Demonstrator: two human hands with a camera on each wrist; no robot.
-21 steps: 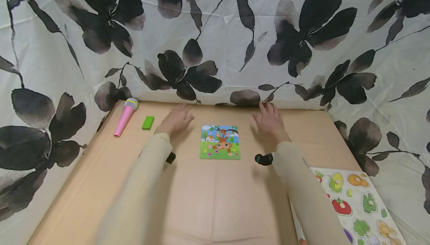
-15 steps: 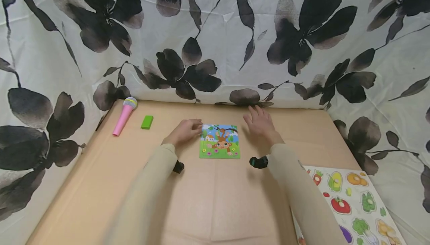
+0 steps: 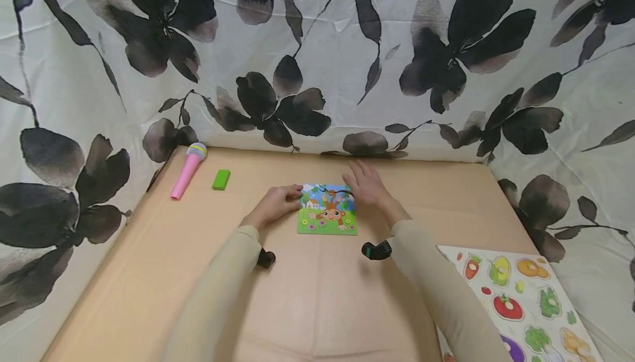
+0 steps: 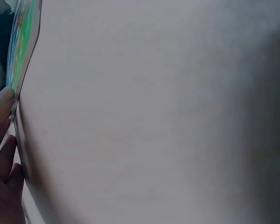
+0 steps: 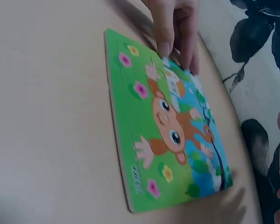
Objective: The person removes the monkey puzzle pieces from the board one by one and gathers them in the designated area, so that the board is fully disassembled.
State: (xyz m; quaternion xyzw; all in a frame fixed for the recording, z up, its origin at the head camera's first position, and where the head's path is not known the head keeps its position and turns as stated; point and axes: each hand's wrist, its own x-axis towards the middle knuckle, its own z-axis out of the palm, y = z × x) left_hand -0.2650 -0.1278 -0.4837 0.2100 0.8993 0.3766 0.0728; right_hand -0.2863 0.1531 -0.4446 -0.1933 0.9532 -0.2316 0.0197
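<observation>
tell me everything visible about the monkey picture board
The picture board is thin and square, its print showing a brown monkey upside down under a branch, blue sky, grass and flowers. The pale edge looks like wood or card. It lies face up on the tan table. The left hand pinches its left edge; the right hand is by its upper right corner, contact unclear.

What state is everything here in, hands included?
Monkey board, picture side up; lifted or flat unclear
Left hand, pinching the board's left edge
Right hand, fingers extended near the board's far right corner; contact unclear
Pink microphone, lying on its side, not held
Green block, lying flat, untouched
Vegetable sheet, printed side up, partly hidden by the right sleeve
Floral cloth, hanging, creased
</observation>
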